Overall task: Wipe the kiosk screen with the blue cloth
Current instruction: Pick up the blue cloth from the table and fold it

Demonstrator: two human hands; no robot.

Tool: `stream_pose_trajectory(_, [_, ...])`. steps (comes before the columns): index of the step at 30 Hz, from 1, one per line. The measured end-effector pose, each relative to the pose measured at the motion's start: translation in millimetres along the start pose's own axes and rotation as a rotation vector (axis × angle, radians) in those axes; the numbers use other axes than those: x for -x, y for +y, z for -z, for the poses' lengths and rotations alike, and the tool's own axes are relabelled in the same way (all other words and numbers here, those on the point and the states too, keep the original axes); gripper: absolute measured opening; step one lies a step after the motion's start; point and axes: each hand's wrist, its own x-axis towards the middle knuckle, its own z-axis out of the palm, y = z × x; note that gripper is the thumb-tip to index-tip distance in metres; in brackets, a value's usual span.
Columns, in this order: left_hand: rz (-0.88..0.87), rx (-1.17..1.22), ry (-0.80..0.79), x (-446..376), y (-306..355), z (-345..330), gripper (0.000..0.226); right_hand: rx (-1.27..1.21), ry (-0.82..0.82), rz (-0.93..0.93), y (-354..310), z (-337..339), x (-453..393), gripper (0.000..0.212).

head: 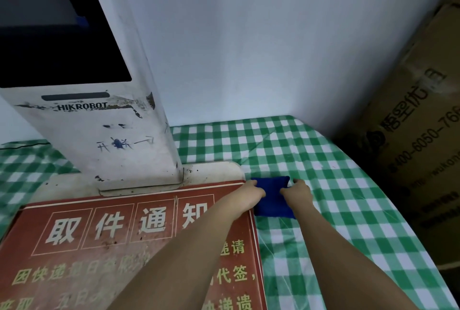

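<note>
Both hands reach forward to the blue cloth (272, 196), which lies folded flat on the desk (323, 185). Left hand (251, 191) grips the cloth's left edge; right hand (297, 191) grips its right edge, fingers curled over the fabric. The cloth sits just beside the right edge of a red notice board (124, 247). The kiosk (104, 135) stands beyond the board, screen (57, 48) dark. Cardboard boxes (418, 135) stand off the desk's right edge.
</note>
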Motion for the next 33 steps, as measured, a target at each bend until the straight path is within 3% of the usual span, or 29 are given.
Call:
stream_pose_trajectory(5, [0.008, 0.002, 0.006, 4.1, 1.4, 5.8, 0.060, 0.147, 0.023, 0.057, -2.0, -2.2, 7.5, 0.043])
stream_pose_trajectory(9, [0.010, -0.013, 0.040, 7.7, 2.3, 9.4, 0.058, 0.008, 0.048, 0.162, -10.2, 1.0, 15.9, 0.036])
stream_pose_trajectory(13, [0.013, 0.022, 0.095, 15.4, 8.9, 13.8, 0.015, -0.159, 0.059, 0.316, -25.0, 12.7, 33.6, 0.030])
stream_pose_trajectory(14, [0.015, 0.021, 0.129, 18.8, 12.2, 15.5, 0.013, -0.194, 0.058, 0.355, -30.5, 17.2, 39.6, 0.028])
stream_pose_trajectory(16, [0.005, 0.030, 0.177, 22.2, 15.8, 19.8, 0.032, -0.250, 0.035, 0.423, -42.3, 26.0, 53.0, 0.023])
stream_pose_trajectory(23, [0.012, 0.484, 0.292, 58.0, 34.3, 40.7, 0.057, -0.519, -0.252, 0.481, -87.3, 61.8, 109.8, 0.011])
stream_pose_trajectory(27, [-0.045, 0.762, 0.297, 96.2, 29.6, 64.0, 0.024, -0.532, -0.349, 0.502, -104.1, 78.7, 142.9, 0.009])
stream_pose_trajectory(33, [-0.112, 0.781, 0.276, 154.5, 24.2, 85.5, 0.017, -0.484, -0.350, 0.542, -118.8, 87.3, 183.0, 0.012])
